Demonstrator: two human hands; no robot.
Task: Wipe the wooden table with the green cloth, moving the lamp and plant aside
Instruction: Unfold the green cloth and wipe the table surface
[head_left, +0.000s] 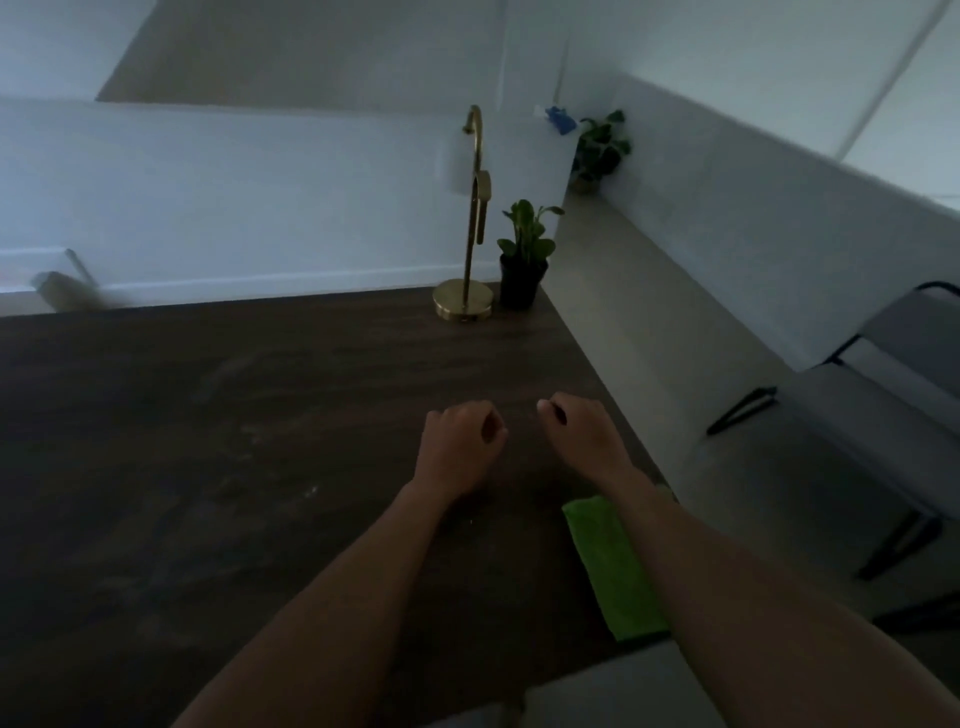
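Observation:
A dark wooden table (234, 415) fills the lower left of the head view, with faint dusty smears on it. At its far right corner stand a brass lamp (467, 291) with a curved stem and a small green plant (522, 270) in a black pot. The folded green cloth (610, 566) lies near the table's right edge, partly under my right forearm. My left hand (457, 447) and my right hand (579, 434) hover side by side over the table, fingers loosely curled, holding nothing.
A grey chair (872, 431) with black legs stands to the right of the table. A white low wall runs behind the table. A second plant (600, 148) sits on the floor in the far corner beside a blue object (560, 119).

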